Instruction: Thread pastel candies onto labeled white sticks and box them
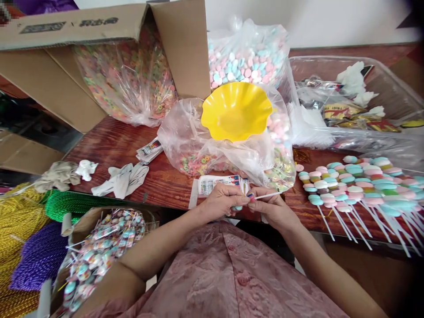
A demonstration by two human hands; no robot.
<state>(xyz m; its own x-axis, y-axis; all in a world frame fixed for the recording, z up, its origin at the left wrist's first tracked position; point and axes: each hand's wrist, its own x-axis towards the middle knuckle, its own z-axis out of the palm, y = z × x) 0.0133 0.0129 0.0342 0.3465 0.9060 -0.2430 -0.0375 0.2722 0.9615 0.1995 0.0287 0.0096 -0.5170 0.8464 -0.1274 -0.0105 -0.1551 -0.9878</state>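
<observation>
My left hand [222,201] and my right hand [270,206] meet at the near edge of the wooden table [112,145]. The right hand pinches a thin white stick [270,194] that points to the right. The left hand's fingers are closed on a small pastel candy piece [237,207] at the stick's near end. A pile of finished candy skewers [361,185] lies just to the right. Behind the hands sits a clear bag of ring candies [205,150] with a yellow wavy bowl [236,111] on top.
A bag of pink and blue candies [248,57] and a cardboard box [99,26] holding a bag of ring candies stand at the back. A clear bin [391,137] is at right. A box of wrapped lollipops [99,251] and metallic tie bundles [23,229] are at lower left.
</observation>
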